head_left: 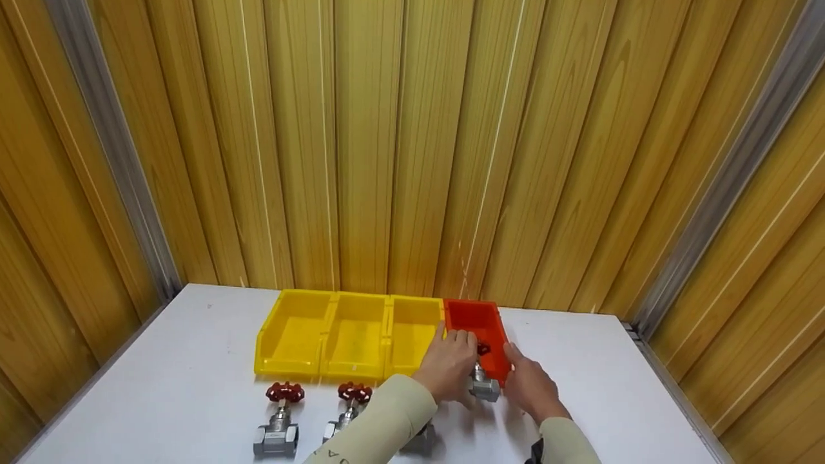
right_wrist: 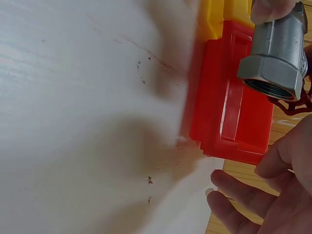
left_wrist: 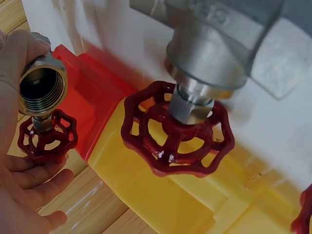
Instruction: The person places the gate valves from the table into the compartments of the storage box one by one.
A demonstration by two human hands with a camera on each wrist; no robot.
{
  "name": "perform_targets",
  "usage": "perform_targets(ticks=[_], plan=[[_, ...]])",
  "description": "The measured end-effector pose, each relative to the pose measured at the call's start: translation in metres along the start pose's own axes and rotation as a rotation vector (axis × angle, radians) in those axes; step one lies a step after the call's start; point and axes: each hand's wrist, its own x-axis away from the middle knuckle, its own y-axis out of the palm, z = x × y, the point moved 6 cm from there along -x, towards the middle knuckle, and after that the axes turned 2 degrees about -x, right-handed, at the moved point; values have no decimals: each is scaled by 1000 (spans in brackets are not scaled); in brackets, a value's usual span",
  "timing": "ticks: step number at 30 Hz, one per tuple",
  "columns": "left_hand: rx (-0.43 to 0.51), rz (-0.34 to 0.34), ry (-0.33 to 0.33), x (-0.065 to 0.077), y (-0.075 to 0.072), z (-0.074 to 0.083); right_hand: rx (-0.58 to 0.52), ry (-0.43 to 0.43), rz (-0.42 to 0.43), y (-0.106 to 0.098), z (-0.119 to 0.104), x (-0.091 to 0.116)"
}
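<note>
One valve (head_left: 485, 388) held in the left hand (head_left: 448, 364), thumb on its body (right_wrist: 278, 46), between the two hands, at the near edge of the red bin (head_left: 470, 313); from my remote station I see its handwheel (left_wrist: 45, 137) over the bin. Right hand (head_left: 532, 386) holds nothing, fingers spread, the bin just to its left; whether they touch, I cannot tell. Handling estimate: heavy for its size, rigid, hardly fragile, smooth metal possibly slippery. Best hold, I judge: across the body's flats, near the weight; the handwheel may turn if used as a grip.
</note>
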Motion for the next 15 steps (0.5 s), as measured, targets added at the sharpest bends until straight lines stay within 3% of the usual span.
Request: perform_targets(ticks=[10,15], plan=[[-4,5,-47,-13,5,-7,-33,28,4,0,0,1],[-25,12,-62,-18,7,-10,31,-8,22,-2,-1,1]])
